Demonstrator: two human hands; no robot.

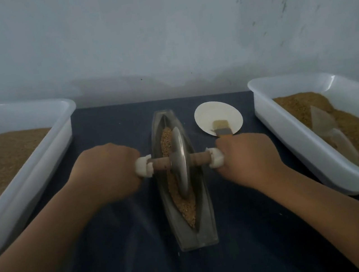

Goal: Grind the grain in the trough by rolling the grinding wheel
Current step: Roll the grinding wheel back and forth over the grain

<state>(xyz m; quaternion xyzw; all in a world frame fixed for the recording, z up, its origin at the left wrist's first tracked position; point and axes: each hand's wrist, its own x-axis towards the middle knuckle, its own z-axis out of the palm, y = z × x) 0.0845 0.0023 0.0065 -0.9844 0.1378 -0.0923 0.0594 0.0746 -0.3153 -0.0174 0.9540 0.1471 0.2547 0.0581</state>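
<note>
The grinding wheel (180, 162) stands on edge in the middle of the frame, in the narrow boat-shaped trough (196, 235), which runs lengthwise away from the person. The grain (184, 208) lies along the channel before and behind the wheel. The left hand (106, 171) and right hand (248, 155) are each curled round a white-padded end of the wooden axle (160, 164), one on either side of the trough.

Risks, as I judge them:
- The grain near the lower tip is heaped close to the channel's lip, so a hard stroke toward the person could push it over onto the cloth.
- Uneven pressure from the two hands could tilt the wheel so that it rides up the sloped wall or jumps the channel.
- The trough looks loose on the surface, so a long stroke might slide or rock it.
- The brush (222, 128), on a paper plate (215, 115), lies just beyond the right hand, and a wide movement could knock it.

The surface is a dark blue cloth or mat (135, 262). A white tub (65, 140) of brown grain sits at left. Another tub (274, 124) sits at right, with a clear scoop (330, 132) resting in its grain. A pale, scuffed wall (156, 32) fills the upper frame.
</note>
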